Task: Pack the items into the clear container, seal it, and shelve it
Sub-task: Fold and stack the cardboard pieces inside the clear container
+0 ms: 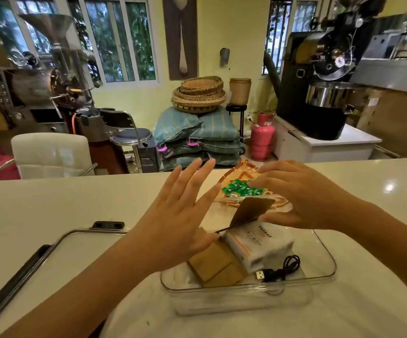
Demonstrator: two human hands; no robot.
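A clear container (324, 276) stands on the white counter in front of me. In it lie a brown cardboard box (212, 264) with its flap (253, 211) raised, a white wrapped packet (261, 245) and a coiled black USB cable (283, 268). My left hand (178, 215) hovers over the container's left end with fingers spread, holding nothing. My right hand (302, 198) arches over the far side; its thumb rests by the flap and the packet, and its fingers are apart. The clear lid (58, 250) with black clasps lies to the left.
Behind the container sits an orange patterned plate (236, 172) with several green wrapped candies (239, 189). Beyond the counter's far edge are a white chair (51, 154), a stool, stacked sacks with baskets, a pink gas cylinder (262, 137) and roasting machines.
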